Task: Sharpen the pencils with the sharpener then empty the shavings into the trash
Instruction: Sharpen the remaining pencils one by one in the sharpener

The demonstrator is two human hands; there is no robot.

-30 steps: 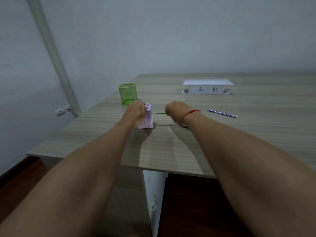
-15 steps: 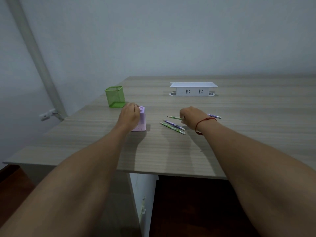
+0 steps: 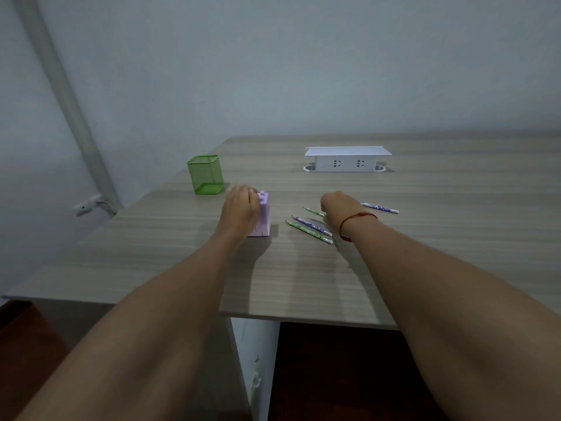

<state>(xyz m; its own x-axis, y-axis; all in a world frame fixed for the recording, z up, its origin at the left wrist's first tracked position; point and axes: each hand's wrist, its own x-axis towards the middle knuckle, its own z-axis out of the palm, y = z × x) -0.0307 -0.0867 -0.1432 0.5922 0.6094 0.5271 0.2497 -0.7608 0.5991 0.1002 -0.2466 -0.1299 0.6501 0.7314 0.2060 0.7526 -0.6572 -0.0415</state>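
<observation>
Change: the held pencil [image 3: 314, 211] has been drawn out of the sharpener [image 3: 264, 217] and carried right, to the lying pencils.
Left hand [image 3: 241, 208]: fingers are curled round the sharpener's left side and top, and it is gripped.
Right hand [image 3: 337, 206]: fingers are curled, and the held pencil is pinched at its back end, point aimed left.
Sharpener: lilac, set upright on the table [image 3: 440, 253], well apart from the pencils.
Pencil pair [image 3: 309, 229]: laid side by side, just nearer than the held pencil.
Far pencil [image 3: 379, 207]: laid beyond the right wrist.
Mesh cup [image 3: 206, 174]: green, placed behind the left hand.
</observation>
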